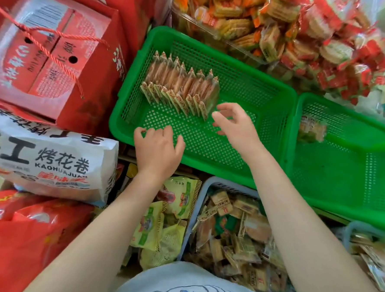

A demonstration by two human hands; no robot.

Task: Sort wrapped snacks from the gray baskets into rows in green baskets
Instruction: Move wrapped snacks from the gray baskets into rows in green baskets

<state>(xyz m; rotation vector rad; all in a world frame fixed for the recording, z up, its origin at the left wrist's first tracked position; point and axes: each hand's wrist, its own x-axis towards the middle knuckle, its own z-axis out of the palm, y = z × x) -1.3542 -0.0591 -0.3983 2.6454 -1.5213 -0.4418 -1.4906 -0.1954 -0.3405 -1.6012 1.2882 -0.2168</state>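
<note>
I see both hands empty, fingers loosely apart: my left hand (159,148) on the perforated green plastic basket (237,43)'s near rim, right hand (236,122) just beside its upright row of clear-wrapped snacks (181,90). They look light, crinkly, crushable; I'd pinch edges gently.

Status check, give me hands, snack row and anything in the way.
Left hand and right hand open, empty, over the green basket. One snack row standing upright inside. Nothing blocking.

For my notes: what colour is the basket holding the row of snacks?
Green basket, seen best in the head view.
</note>
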